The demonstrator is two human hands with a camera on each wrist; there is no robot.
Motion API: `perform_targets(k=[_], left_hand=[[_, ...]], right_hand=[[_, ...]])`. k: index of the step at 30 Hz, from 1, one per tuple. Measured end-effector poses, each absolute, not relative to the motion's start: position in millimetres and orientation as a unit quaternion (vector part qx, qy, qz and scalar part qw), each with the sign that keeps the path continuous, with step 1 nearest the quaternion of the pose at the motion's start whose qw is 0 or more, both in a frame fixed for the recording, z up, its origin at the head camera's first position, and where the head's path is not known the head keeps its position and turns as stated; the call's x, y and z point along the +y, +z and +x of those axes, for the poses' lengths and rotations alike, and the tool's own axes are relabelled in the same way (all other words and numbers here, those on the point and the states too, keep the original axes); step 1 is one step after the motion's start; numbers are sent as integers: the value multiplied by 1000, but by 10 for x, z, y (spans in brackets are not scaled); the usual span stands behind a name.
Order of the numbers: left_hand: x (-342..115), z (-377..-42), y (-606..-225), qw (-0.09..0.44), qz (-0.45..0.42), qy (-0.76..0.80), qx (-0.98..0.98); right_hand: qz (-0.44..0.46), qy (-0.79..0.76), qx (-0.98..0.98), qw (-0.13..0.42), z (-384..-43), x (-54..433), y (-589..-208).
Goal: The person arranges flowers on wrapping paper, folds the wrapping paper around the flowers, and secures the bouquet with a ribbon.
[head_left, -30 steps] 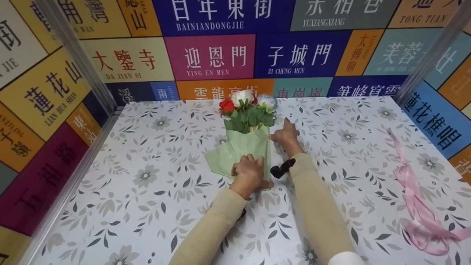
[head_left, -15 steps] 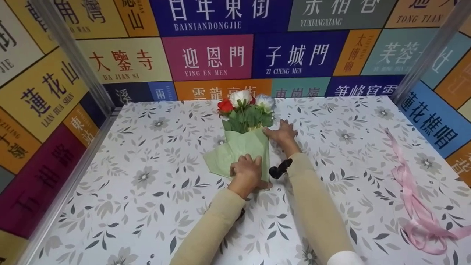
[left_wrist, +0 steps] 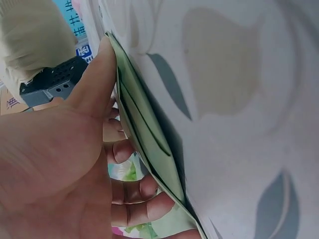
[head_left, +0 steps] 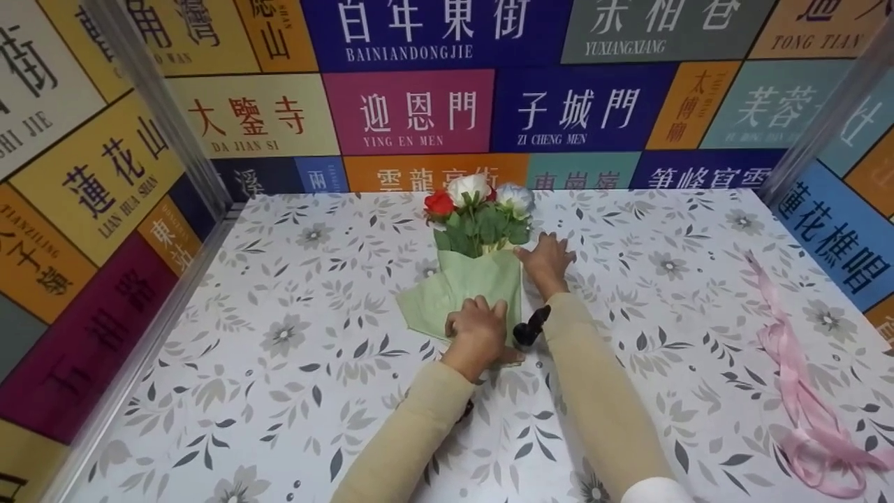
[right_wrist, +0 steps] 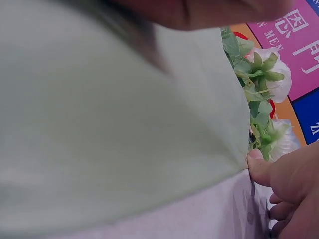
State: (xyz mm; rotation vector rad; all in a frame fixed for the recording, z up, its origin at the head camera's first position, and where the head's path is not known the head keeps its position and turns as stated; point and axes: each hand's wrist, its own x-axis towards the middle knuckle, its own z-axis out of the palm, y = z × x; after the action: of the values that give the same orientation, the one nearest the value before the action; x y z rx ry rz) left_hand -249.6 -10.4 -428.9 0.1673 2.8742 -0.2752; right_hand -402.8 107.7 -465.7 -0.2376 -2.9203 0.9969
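A bouquet of roses lies on the table, its red rose (head_left: 439,205), white rose (head_left: 469,188) and pale blue rose (head_left: 515,199) showing above green leaves. Light green wrapping paper (head_left: 482,276) is folded around the stems. My left hand (head_left: 480,332) rests on the lower part of the paper with bent, spread fingers. In the left wrist view its thumb (left_wrist: 97,74) lies along the layered bottom edge of the paper. At the paper's upper right corner is my right hand (head_left: 547,260); its thumb (right_wrist: 256,167) touches that corner, and the other fingers spread away over the table.
A loose pink ribbon (head_left: 796,391) lies in folds on the right side of the table. The tabletop (head_left: 279,412) has a grey leaf and flower print. Behind it stands a wall of coloured sign panels (head_left: 412,112), with clear corner posts on both sides.
My right hand has moved its thumb up to the paper's upper corner, and its fingers have gone from pointing to spread. The left hand stays on the lower paper. The view has shifted slightly.
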Motion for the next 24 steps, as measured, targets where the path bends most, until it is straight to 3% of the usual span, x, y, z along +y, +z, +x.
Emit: perform_targets(k=[24], left_hand=[[-92, -2416, -4301, 95, 25, -112, 989]], right_hand=[[-45, 348, -937, 3, -3987, 1201, -4597]])
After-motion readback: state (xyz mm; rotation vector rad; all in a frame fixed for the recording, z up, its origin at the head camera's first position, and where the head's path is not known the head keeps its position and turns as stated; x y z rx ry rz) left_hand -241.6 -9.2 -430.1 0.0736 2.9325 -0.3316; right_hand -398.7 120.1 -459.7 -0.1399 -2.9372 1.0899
